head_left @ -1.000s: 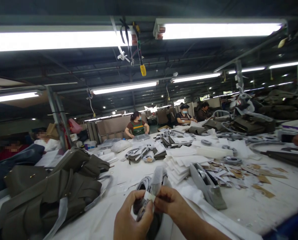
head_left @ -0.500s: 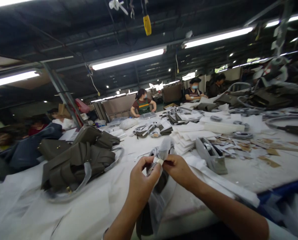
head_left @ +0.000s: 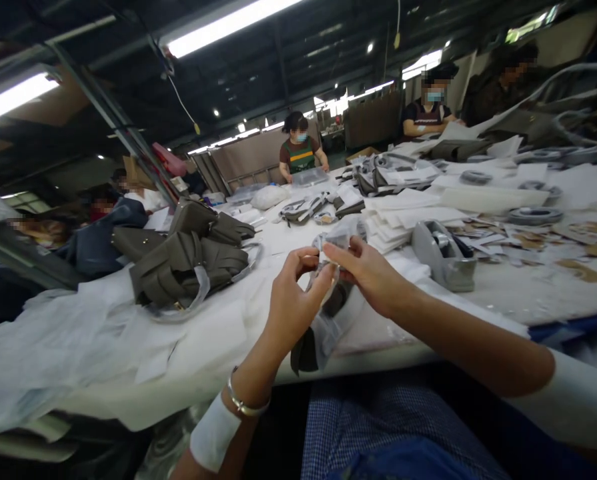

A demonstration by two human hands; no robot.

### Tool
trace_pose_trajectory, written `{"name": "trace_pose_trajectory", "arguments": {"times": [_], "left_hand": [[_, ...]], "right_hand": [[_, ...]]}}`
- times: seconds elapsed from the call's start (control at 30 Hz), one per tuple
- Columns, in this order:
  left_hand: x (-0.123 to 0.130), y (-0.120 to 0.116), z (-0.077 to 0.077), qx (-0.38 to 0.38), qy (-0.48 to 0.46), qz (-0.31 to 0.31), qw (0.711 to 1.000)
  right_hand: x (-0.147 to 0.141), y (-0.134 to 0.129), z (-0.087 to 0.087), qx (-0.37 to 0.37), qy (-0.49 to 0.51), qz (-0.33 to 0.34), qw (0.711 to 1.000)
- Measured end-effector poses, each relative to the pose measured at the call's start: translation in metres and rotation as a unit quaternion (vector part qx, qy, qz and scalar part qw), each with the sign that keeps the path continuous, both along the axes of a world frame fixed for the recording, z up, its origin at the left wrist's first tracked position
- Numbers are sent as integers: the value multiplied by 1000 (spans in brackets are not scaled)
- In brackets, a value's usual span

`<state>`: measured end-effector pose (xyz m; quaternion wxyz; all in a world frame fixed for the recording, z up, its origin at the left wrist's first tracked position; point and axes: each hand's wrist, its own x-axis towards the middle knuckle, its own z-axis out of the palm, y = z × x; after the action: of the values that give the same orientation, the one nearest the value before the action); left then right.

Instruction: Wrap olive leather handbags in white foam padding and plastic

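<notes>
My left hand (head_left: 301,287) and my right hand (head_left: 373,273) meet over the near part of the table. Between their fingertips they pinch a strip wrapped in clear plastic film (head_left: 341,237). My left fingers are curled round its left side, and my right thumb and forefinger press on it from the right. Below my hands hangs more of the film (head_left: 328,337), with a dark olive leather piece (head_left: 305,350) beside it at the table's edge. The exact spot under my fingertips is too small to make out.
Dark olive bags (head_left: 188,267) lie at the left on white sheets (head_left: 103,333). A grey tape dispenser (head_left: 445,257) stands to the right, near paper scraps (head_left: 573,250). Wrapped straps and white paper stacks lie further back. A person (head_left: 301,150) works across the table.
The view has tilted down and now shows my lap and the table's front edge. My right thumb has come over the wrapped strip, and both hands remain on it.
</notes>
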<state>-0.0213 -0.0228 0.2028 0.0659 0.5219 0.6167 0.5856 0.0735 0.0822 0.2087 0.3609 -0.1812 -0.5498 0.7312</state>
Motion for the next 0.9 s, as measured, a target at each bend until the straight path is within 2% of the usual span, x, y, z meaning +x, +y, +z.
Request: {"name": "trace_pose_trajectory", "arguments": {"times": [0.07,0.13,0.2,0.27,0.37,0.43,0.53,0.6,0.67,0.77,0.83,0.9], "left_hand": [[-5,-9,-2,6,-9,-18,1000],[-11,-22,-9,6,-14,3,1000],[-18,-36,-22,-14,-27,33,999],[-23,-49,-41,-46,-38,48,997],[-24,-60,-73,-76,-68,36,994],[-19,-60,-93,-87,-104,46,990],[-5,-52,-112,-90,-107,87,986],[4,-44,-117,-84,-92,107,986],[11,-38,-118,-81,-96,119,985],[13,-34,-121,-90,-126,131,979],[10,-36,-126,-92,-146,141,975],[5,-39,-133,-89,-176,162,967]], "right_hand": [[-10,6,-2,12,-8,-21,1000],[-16,15,-4,29,-17,-7,999],[-13,27,-9,65,-34,30,997],[-1,40,-20,142,-57,28,988],[26,53,-53,270,-99,-80,954],[39,54,-85,304,-134,-134,934],[42,51,-132,273,-211,-115,931],[34,51,-151,245,-234,-86,937],[27,57,-157,246,-230,-54,940],[33,76,-147,306,-209,-29,928],[52,97,-137,365,-201,-63,907],[82,125,-128,418,-225,-146,868]]}}
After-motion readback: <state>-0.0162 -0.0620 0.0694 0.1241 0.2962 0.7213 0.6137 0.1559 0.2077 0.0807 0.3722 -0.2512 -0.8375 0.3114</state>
